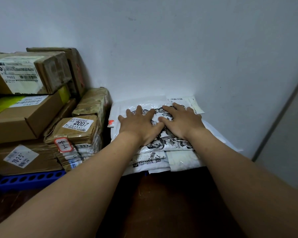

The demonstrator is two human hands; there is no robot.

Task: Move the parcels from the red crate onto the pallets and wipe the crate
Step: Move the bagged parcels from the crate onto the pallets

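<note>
Both hands lie flat with fingers spread, the left hand (141, 127) and right hand (182, 122) pressing a white plastic mailer parcel with black ink print (172, 142). It tops a stack of white mailer bags (184, 160) against the wall. Beside it, brown cardboard boxes (24, 117) sit on a blue perforated plastic pallet (29, 179). What is under the white stack is hard to make out.

The top parcel (170, 143) in the middle is white with black swirly drawings. The boxes (24, 121) on the left are brown with white labels (77, 124). The pallet (29, 180), lower left, is blue.
</note>
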